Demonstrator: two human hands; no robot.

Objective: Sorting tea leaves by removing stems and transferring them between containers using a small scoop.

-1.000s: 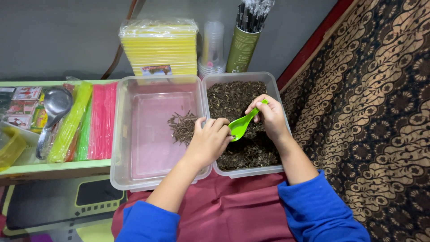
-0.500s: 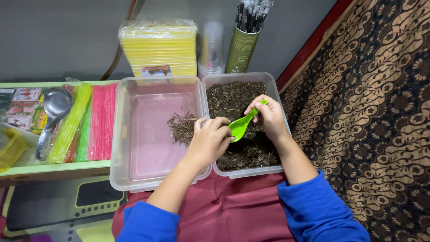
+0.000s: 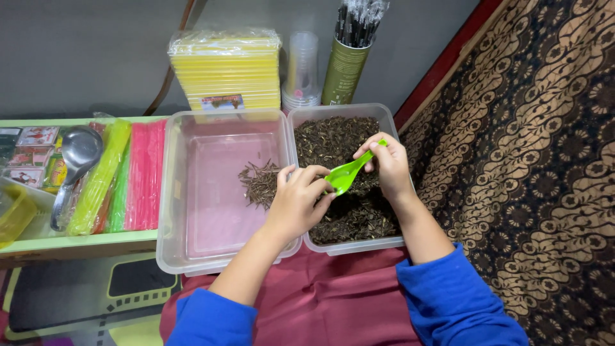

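Right now my right hand point(image 3: 392, 168) is closed around the handle of a small green spoon point(image 3: 346, 174), thumb and fingers pinching it near the top while the bowl of the spoon points down and left. My left hand point(image 3: 298, 200) meets it there: the fingers are curled in and the fingertips touch the rim of the spoon's bowl, but I cannot tell whether they pinch anything between them. Both hands hover over the right tub point(image 3: 383, 118), a clear plastic box filled with dark dried leaves point(image 3: 333, 138), and the spoon sits just above that heap, near the wall the two boxes share. Beside it, touching side to side, stands the left tub point(image 3: 192, 192), also clear, mostly bare with only a small pile of thin brown twigs point(image 3: 259, 182) lying by its right wall, just under my left wrist. Both boxes rest partly on a red cloth point(image 3: 320, 295) across my lap, and my blue sleeves point(image 3: 448, 301) show at the bottom. Behind the boxes I see a wrapped stack of yellow sheets point(image 3: 224, 67), a stack of clear cups point(image 3: 302, 70), and a green tube of dark straws point(image 3: 346, 67). To the left, on a pale green tray point(image 3: 77, 240), lie packs of green and pink straws point(image 3: 128, 176) and a metal ladle point(image 3: 77, 157). A patterned brown rug point(image 3: 538, 160) fills the right side.
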